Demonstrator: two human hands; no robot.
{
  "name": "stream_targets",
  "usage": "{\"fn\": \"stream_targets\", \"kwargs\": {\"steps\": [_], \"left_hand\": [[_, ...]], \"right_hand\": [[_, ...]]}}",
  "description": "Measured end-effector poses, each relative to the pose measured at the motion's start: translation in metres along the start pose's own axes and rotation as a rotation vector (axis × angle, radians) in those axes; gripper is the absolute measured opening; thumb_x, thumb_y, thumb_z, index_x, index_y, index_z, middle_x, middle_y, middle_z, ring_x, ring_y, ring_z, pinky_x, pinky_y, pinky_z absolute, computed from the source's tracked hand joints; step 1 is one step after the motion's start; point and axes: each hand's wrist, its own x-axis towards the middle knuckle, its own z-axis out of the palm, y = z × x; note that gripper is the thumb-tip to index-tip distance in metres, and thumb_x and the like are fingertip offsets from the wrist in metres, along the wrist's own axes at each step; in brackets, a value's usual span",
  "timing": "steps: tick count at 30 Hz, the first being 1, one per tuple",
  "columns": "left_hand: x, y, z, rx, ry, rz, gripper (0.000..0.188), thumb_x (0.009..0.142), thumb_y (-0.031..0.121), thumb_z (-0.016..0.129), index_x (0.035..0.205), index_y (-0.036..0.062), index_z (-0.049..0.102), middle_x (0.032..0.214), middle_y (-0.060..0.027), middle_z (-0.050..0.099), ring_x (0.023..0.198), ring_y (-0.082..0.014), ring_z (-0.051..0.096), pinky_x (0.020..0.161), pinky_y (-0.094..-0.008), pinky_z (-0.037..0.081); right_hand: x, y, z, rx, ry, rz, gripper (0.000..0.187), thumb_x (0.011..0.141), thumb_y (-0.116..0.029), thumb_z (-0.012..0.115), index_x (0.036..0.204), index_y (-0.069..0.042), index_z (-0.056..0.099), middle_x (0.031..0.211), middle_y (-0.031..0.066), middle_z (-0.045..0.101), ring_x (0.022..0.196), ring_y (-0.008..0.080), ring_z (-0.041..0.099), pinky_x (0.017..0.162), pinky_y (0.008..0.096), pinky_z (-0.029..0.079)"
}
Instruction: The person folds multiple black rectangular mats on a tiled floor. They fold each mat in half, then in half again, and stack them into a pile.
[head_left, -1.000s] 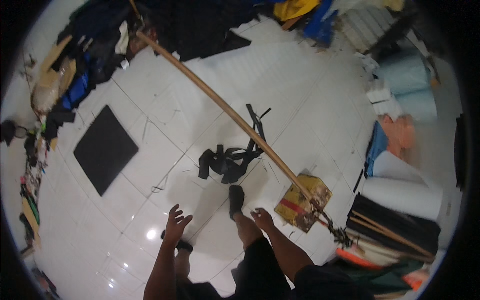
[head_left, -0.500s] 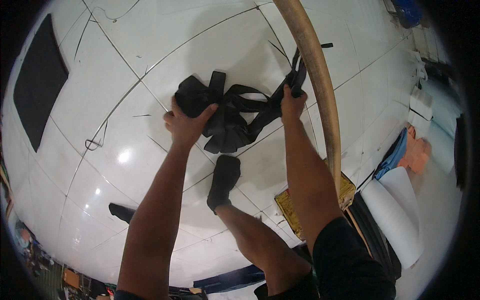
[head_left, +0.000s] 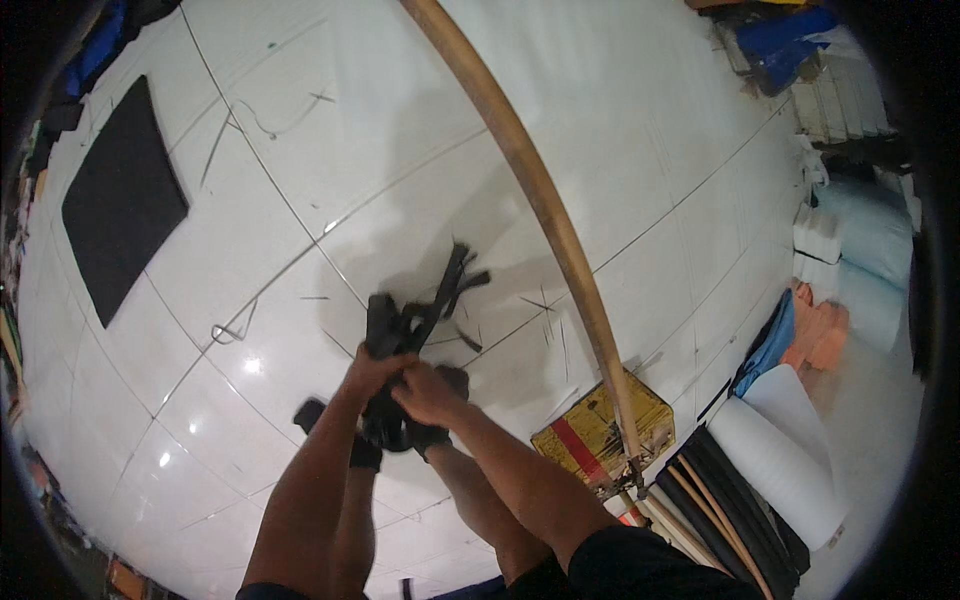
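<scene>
A bundle of black fabric straps (head_left: pixel 437 302) is bunched between my two hands, its loose ends pointing away from me and to the right. My left hand (head_left: pixel 373 372) is closed around the bundle on its left side. Right beside it, my right hand (head_left: pixel 430 393) is closed on the same straps, the two hands touching. Part of the bundle hangs below my hands, in front of my feet in dark socks (head_left: pixel 308 413). My fingertips are mostly hidden by the straps and by the hands themselves.
A curved wooden pole (head_left: pixel 540 190) crosses the view and ends at a yellow box (head_left: pixel 575 440) on the right. On the white tiled floor lies a black sheet (head_left: pixel 125 205) at the left. White and black rolls (head_left: pixel 775 450) lie at the lower right, with thread scraps (head_left: pixel 235 325) about.
Both hands have come together and drawn the straps nearer to me, off their spread-out place. The right hand moved left to meet the left one. The view has shifted.
</scene>
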Motion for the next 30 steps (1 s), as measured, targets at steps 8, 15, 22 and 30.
{"fn": "stream_targets", "kwargs": {"steps": [8, 15, 22, 30], "left_hand": [[-0.148, -0.034, -0.058, -0.702, -0.001, -0.028, 0.039, 0.081, 0.026, 0.071, 0.110, 0.0003, 0.063, 0.098, -0.0105, 0.067, 0.087, -0.0234, 0.067, 0.078, -0.0374, 0.056], [-0.229, 0.012, -0.106, -0.682, -0.155, -0.032, 0.037, 0.080, 0.022, 0.068, 0.110, 0.0011, 0.063, 0.099, -0.0099, 0.068, 0.088, -0.0239, 0.066, 0.080, -0.0370, 0.055], [-0.253, 0.140, -0.125, -0.847, -0.574, -0.305, 0.059, 0.081, 0.024, 0.069, 0.131, -0.0028, 0.051, 0.118, -0.0163, 0.064, 0.099, -0.0293, 0.066, 0.090, -0.0439, 0.054], [-0.212, 0.227, -0.105, -0.959, -0.498, -0.486, 0.062, 0.082, 0.023, 0.069, 0.134, -0.0029, 0.048, 0.121, -0.0168, 0.063, 0.101, -0.0307, 0.065, 0.093, -0.0454, 0.053]], "right_hand": [[-0.056, -0.141, 0.024, -0.523, -0.112, -0.367, 0.026, 0.086, -0.022, 0.060, 0.092, 0.003, 0.063, 0.089, 0.0198, 0.065, 0.084, 0.0396, 0.065, 0.076, 0.0508, 0.051], [-0.116, -0.268, -0.060, -0.085, -0.310, -0.294, 0.039, 0.091, -0.035, 0.063, 0.112, -0.003, 0.055, 0.086, 0.0169, 0.066, 0.082, 0.0389, 0.067, 0.074, 0.0497, 0.052], [-0.041, -0.262, -0.248, 0.039, 0.259, -0.267, 0.019, 0.092, -0.021, 0.064, 0.101, -0.004, 0.061, 0.085, 0.0077, 0.065, 0.082, 0.0164, 0.063, 0.072, 0.0335, 0.051], [0.199, -0.045, -0.451, -1.174, 0.282, 0.348, 0.096, 0.080, -0.008, 0.071, 0.157, -0.026, 0.016, 0.158, 0.0199, 0.021, 0.138, 0.0376, 0.038, 0.109, 0.0493, 0.040]]}}
